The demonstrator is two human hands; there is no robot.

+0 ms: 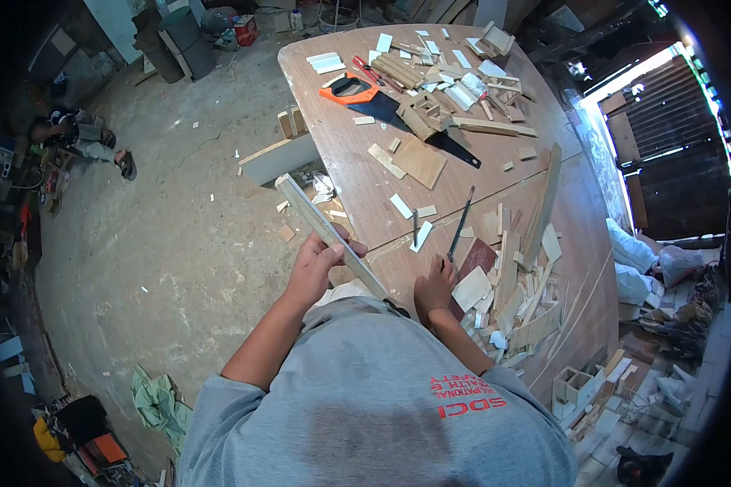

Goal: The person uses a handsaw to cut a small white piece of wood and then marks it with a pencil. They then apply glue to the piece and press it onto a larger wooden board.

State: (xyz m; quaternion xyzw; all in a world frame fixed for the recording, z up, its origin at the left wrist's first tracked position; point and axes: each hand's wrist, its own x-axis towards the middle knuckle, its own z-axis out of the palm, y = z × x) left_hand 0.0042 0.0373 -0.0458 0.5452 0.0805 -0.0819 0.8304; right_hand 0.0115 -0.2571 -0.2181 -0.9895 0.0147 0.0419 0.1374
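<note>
My left hand (pixel 323 261) is closed around a long wooden strip (pixel 304 209) with a pale grey face. The strip slants from near my waist up past the table's left edge. Over the near part of the table, my right hand (pixel 436 286) has its fingers bent together at the lower end of a thin dark stick (pixel 463 217). To the left of that stick lie a short pencil-like rod (pixel 415 227) and a white offcut (pixel 421 237). A dark red piece (pixel 477 258) and a pile of wood scraps (pixel 518 300) lie beside my right hand.
On the brown table (pixel 333 138) lie an orange-handled handsaw (pixel 382 109), a flat wooden piece (pixel 420 162) and several offcuts. A board (pixel 278 161) stands by the table's left edge. A person (pixel 81 136) sits at the far left. White sacks (pixel 629 247) stand at right.
</note>
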